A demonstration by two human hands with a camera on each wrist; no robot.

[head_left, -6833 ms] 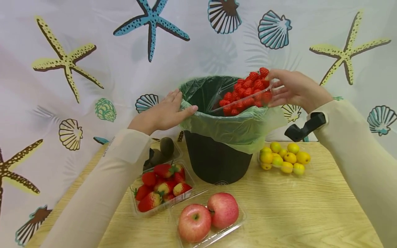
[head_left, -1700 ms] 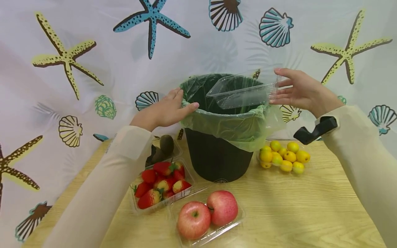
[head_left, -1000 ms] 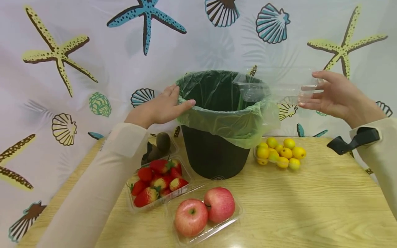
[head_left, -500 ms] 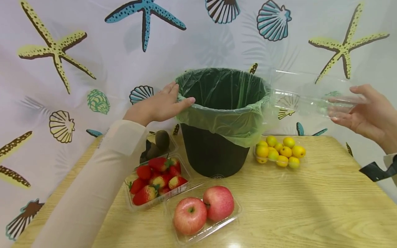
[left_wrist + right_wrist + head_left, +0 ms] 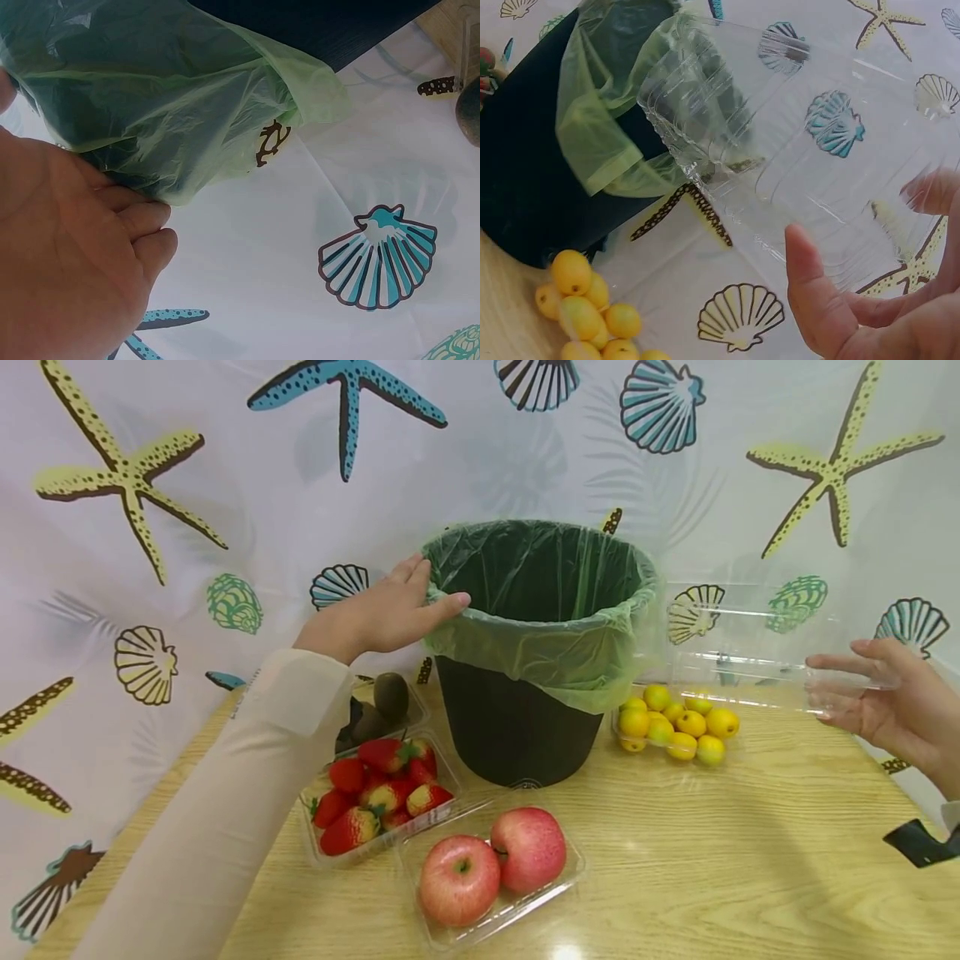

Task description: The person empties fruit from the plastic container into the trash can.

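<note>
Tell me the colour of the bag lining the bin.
The bag is pale, see-through green, seen best in the head view.

Two apples (pinkish red) sit beside strawberries.

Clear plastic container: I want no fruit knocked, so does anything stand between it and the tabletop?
Possibly: the left end of the clear plastic container overlaps the small yellow fruits in the head view. Farther right, nothing visible stands between it and the tabletop.

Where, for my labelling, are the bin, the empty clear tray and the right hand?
Black bin (image 5: 519, 727), head view, front wall.
Empty clear tray (image 5: 780, 150), right wrist view, middle of its plastic.
Right hand (image 5: 902, 712), head view, palm.
</note>
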